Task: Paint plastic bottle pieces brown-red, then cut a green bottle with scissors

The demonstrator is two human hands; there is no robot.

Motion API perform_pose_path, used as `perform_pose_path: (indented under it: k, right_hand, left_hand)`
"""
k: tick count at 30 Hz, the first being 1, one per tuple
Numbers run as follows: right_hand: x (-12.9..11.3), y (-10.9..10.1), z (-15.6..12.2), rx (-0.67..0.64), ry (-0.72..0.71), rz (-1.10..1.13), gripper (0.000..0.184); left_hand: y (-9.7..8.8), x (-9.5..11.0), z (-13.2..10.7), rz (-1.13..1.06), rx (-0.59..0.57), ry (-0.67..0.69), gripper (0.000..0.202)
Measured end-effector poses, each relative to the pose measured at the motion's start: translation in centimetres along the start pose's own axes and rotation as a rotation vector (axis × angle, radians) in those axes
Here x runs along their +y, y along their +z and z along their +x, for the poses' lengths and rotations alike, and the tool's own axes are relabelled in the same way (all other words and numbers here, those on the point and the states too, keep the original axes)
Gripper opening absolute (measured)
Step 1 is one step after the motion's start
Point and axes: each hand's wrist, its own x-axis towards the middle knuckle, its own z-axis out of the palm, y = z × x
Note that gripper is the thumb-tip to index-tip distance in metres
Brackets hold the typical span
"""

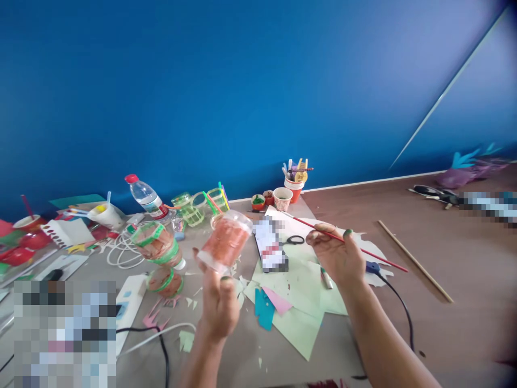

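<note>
Clear plastic cup with red-brown coating (228,237) raised near view centre, gripped in my left hand (221,304); my right hand (341,260) pinches thin red-handled brush (371,253) at cup's 3 o'clock. Coating, if wet, may smear under my grip or make cup slip. Brush, if loaded, could spot pale green paper sheets (301,328), about 5 o'clock. Black cable (409,326) near right forearm (375,318) might snag it. Grey tabletop (242,347) littered with paper scraps (186,340); red-capped clear plastic bottle (146,198) at 10 o'clock, brown tabletop (472,258) at 3, plain blue wall (242,91) at 12.
</note>
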Motion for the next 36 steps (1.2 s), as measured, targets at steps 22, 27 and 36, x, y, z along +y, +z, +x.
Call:
perform_pose_path:
  k: [22, 27, 36]
  right_hand:
    - [-0.8, 0.1, 0.1, -0.006, 0.017, 0.083, 0.051]
    - [-0.7, 0.1, 0.1, -0.019, 0.006, 0.107, 0.05]
    - [-0.6, 0.0, 0.2, -0.043, 0.01, 0.16, 0.049]
  left_hand:
    - [-6.5, -0.9, 9.9, 0.69, -0.614, -0.056, 0.073]
    - [-5.4, -1.7, 10.7, 0.707, -0.692, -0.087, 0.075]
    - [-3.4, -4.7, 11.6, 0.568, -0.665, -0.141, 0.071]
